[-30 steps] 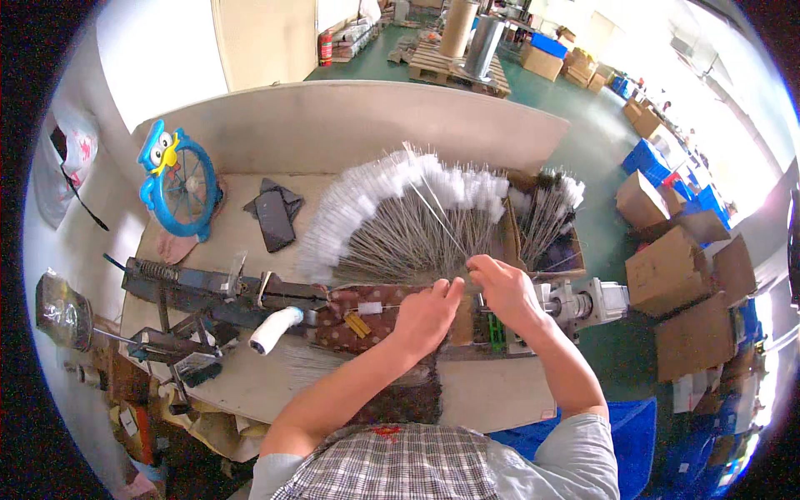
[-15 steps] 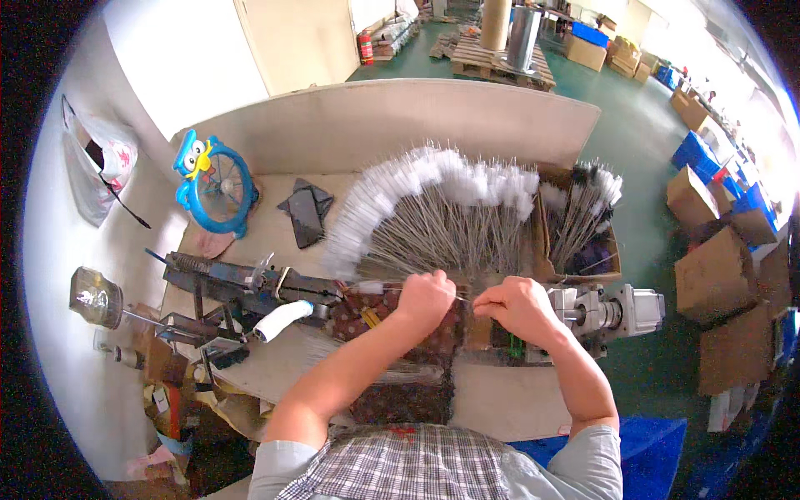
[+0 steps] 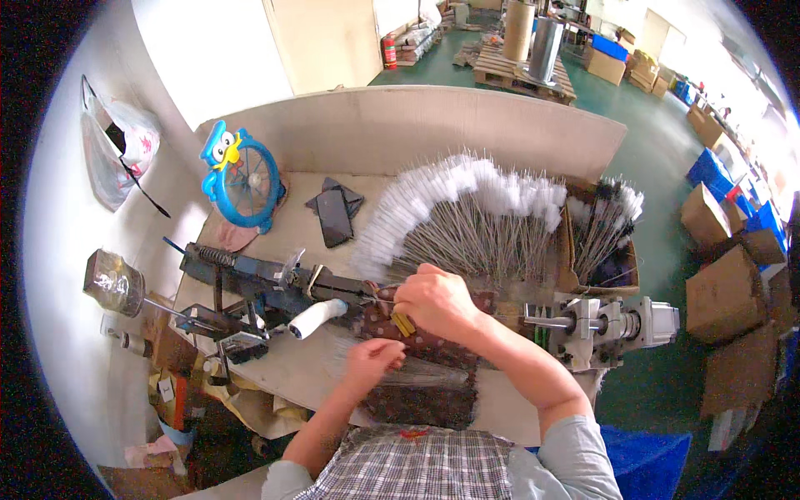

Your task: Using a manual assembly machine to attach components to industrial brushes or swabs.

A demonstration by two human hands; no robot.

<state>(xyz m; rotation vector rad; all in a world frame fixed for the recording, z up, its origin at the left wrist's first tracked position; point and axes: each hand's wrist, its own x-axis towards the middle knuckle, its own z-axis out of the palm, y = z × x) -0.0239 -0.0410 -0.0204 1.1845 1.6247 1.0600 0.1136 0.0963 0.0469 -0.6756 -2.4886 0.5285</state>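
Green floor (image 3: 656, 154) fills the upper right of the head view, beyond a pale worktable (image 3: 292, 243). White-tufted wire brushes (image 3: 475, 229) fan across the centre. Just below them, the right hand (image 3: 437, 302) bends its fingers together at the tip of a dark metal fixture (image 3: 333, 285); whether they pinch anything is hidden. Lower, left of centre, the left hand (image 3: 373, 364) curls blurred fingers beside thin loose wires (image 3: 433, 377); I cannot tell their grip.
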